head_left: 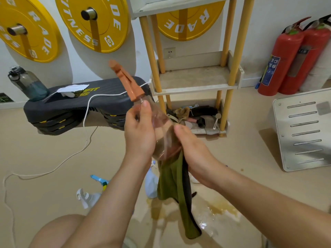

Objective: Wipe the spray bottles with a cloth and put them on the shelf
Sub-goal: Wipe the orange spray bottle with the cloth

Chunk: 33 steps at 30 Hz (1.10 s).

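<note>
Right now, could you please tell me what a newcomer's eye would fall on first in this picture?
First, the clear plastic spray bottle with an orange-brown trigger head, tilted at centre: the left hand grips its upper body while the right hand holds an olive-green cloth against its base. Next, the big yellow weight plates on the wall at upper left, and two red fire extinguishers standing at the right.
</note>
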Each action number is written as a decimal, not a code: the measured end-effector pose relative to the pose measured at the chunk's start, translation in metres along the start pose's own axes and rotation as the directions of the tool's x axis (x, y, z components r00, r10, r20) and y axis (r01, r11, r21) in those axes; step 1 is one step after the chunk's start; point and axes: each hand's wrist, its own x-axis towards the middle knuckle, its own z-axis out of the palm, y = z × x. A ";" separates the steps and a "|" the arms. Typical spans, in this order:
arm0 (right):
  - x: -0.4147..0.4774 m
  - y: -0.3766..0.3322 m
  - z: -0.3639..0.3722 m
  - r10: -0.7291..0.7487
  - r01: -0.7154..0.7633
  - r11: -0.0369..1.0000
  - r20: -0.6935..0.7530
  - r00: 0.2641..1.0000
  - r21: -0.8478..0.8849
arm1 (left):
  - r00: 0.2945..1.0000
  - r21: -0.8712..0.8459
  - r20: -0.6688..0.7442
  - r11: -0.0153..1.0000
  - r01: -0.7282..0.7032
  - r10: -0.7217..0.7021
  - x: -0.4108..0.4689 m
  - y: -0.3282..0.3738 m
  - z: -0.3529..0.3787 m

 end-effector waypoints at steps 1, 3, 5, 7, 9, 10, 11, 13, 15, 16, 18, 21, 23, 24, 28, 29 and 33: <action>0.002 -0.001 0.000 0.050 -0.046 0.995 -0.052 0.997 0.087 | 1.000 -0.063 -0.002 0.998 0.009 -0.009 -0.001 -0.002 0.002; 0.004 -0.009 -0.001 0.119 -0.088 0.971 -0.130 0.984 0.223 | 0.999 -0.138 0.053 0.990 0.006 0.002 -0.010 -0.004 0.008; 0.006 -0.011 -0.007 0.217 -0.145 0.936 -0.198 0.956 0.322 | 0.986 -0.116 0.159 0.993 -0.037 0.055 -0.019 -0.011 0.015; 0.007 -0.005 -0.010 0.297 -0.205 0.911 -0.224 0.928 0.357 | 0.970 -0.027 0.202 0.991 -0.132 0.135 -0.024 -0.020 0.017; 0.005 0.004 -0.006 0.381 -0.300 0.887 -0.188 0.905 0.352 | 0.961 0.069 0.167 0.970 -0.232 0.218 -0.022 -0.031 0.013; 0.005 0.009 -0.003 0.419 -0.345 0.874 -0.174 0.891 0.341 | 0.956 0.105 0.151 0.957 -0.270 0.253 -0.021 -0.035 0.011; 0.004 0.012 -0.002 0.437 -0.370 0.872 -0.170 0.883 0.320 | 0.949 0.127 0.144 0.945 -0.300 0.282 -0.020 -0.038 0.009; 0.003 0.014 -0.001 0.433 -0.381 0.890 -0.202 0.878 0.252 | 0.938 0.153 0.130 0.928 -0.340 0.322 -0.019 -0.046 0.008; 0.003 0.015 -0.003 0.377 -0.355 0.926 -0.250 0.892 0.127 | 0.941 0.172 0.092 0.926 -0.336 0.325 -0.019 -0.053 0.007; 0.005 0.015 -0.005 0.344 -0.345 0.937 -0.277 0.897 0.047 | 0.946 0.197 0.064 0.925 -0.324 0.318 -0.018 -0.056 0.006; 0.008 0.016 -0.010 0.298 -0.334 0.940 -0.311 0.903 -0.072 | 0.969 0.239 0.014 0.940 -0.242 0.246 -0.013 -0.060 0.005; 0.012 0.021 -0.014 0.347 -0.375 0.925 -0.273 0.897 -0.058 | 0.995 0.119 -0.059 0.989 0.088 -0.081 -0.003 -0.063 0.001; 0.009 0.021 -0.012 0.412 -0.404 0.911 -0.200 0.889 0.083 | 0.966 -0.025 -0.061 0.967 0.252 -0.253 -0.006 -0.061 0.001; 0.009 0.019 -0.011 0.433 -0.401 0.896 -0.171 0.885 0.191 | 0.942 -0.120 -0.036 0.937 0.328 -0.334 -0.010 -0.061 0.003; 0.010 0.016 -0.007 0.431 -0.365 0.856 -0.117 0.895 0.366 | 0.886 -0.353 -0.013 0.831 0.429 -0.463 -0.025 -0.071 0.013; 0.010 0.017 -0.006 0.442 -0.375 0.845 -0.103 0.891 0.380 | 0.889 -0.327 -0.026 0.844 0.425 -0.457 -0.025 -0.074 0.014; 0.009 0.026 -0.005 0.418 -0.379 0.850 -0.029 0.908 0.367 | 0.939 -0.090 0.024 0.935 0.344 -0.343 -0.014 -0.083 0.000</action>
